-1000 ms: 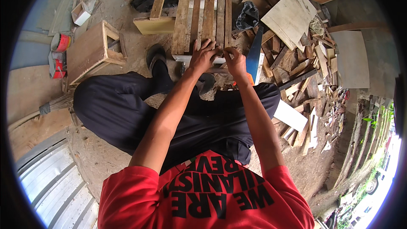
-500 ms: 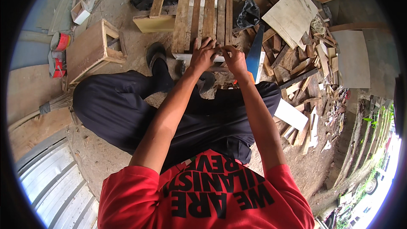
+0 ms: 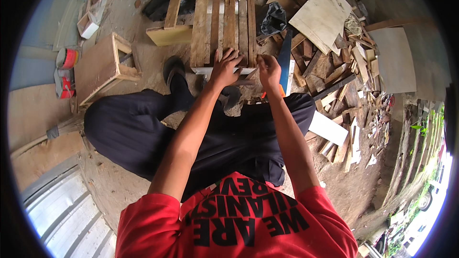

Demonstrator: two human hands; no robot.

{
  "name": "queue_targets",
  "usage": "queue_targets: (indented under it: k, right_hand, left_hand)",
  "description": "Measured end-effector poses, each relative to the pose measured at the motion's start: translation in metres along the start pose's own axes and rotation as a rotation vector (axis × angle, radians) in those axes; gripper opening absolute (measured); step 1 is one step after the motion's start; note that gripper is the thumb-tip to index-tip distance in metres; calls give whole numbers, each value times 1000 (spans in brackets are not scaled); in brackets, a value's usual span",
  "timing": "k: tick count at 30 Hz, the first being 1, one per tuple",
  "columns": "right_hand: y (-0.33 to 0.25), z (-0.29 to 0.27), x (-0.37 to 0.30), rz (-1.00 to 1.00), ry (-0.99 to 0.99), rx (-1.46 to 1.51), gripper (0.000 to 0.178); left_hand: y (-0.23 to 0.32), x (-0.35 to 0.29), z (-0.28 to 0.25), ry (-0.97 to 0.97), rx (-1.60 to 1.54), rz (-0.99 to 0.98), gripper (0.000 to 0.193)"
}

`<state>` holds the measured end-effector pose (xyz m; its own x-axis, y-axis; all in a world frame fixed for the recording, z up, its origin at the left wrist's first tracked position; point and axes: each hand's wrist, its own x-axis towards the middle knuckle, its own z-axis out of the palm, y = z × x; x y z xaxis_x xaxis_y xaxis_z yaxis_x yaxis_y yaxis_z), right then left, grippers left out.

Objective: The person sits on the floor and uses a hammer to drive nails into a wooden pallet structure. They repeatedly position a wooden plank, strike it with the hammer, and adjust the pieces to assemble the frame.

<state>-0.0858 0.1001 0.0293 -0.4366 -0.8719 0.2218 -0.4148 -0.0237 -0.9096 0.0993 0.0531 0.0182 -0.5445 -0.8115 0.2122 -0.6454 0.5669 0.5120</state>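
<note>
Head view shows both hands almost where they were: left hand [image 3: 225, 68] fingers spread on the slats [image 3: 232, 24], right hand [image 3: 269, 69] fingers pinching the slats' near edge.

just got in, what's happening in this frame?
A person in a red shirt crouches on a dirt floor over a slatted wooden panel. The left hand lies spread on the near ends of the slats; the right hand pinches something small at the panel's near right corner, too small to identify. A blue-handled tool lies just right of the hands, beside a pile of wood offcuts.
</note>
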Motion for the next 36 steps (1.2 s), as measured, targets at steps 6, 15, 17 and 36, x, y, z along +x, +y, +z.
queue_targets:
  k: [6, 15, 17, 36]
  right_hand:
    - [74, -45, -29, 654, -40, 113, 18]
    - [84, -43, 13, 832, -163, 194, 19]
    - [81, -40, 37, 810, -142, 182, 20]
    - [182, 39, 247, -46, -23, -818, 25]
  left_hand:
    - [-4, 7, 6, 145, -61, -40, 48]
    - [-35, 50, 11, 208, 132, -139, 49]
    - [-36, 53, 11, 149, 166, -163, 53]
    - [-12, 64, -3, -18, 267, -257, 43]
